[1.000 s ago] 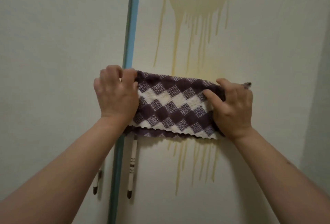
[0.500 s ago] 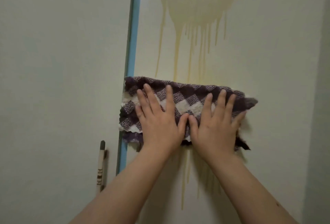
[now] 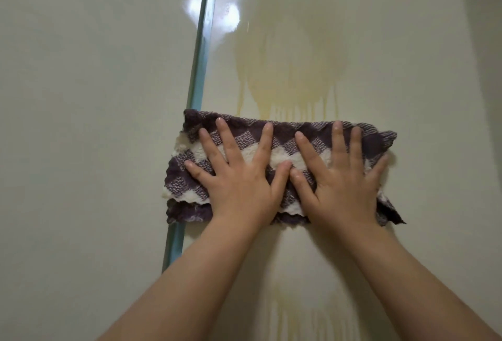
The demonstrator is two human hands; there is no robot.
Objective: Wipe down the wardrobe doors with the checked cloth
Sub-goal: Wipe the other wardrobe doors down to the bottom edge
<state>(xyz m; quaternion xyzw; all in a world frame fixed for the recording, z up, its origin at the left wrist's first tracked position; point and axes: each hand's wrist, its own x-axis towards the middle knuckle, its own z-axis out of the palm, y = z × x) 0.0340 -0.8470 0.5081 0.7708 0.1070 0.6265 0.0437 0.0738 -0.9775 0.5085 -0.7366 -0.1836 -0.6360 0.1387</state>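
Note:
The purple-and-white checked cloth (image 3: 180, 177) is folded into a wide band and lies flat against the pale right wardrobe door (image 3: 421, 74). My left hand (image 3: 239, 177) and my right hand (image 3: 342, 180) press it to the door side by side, palms flat, fingers spread, thumbs touching. A yellowish stain (image 3: 293, 63) with drip lines spreads on the door just above the cloth. Fainter yellow drips (image 3: 312, 313) run below it, between my forearms. The cloth's left end overlaps the blue strip.
A blue-green vertical strip (image 3: 202, 49) divides the right door from the pale left door (image 3: 89, 101). A bright glare patch sits on the doors near the strip at the top. A darker wall edge borders the far right.
My hands went from gripping the cloth's two ends to pressing it with flat palms. The cloth has slid upward toward the stain, and the door handles have dropped out of view.

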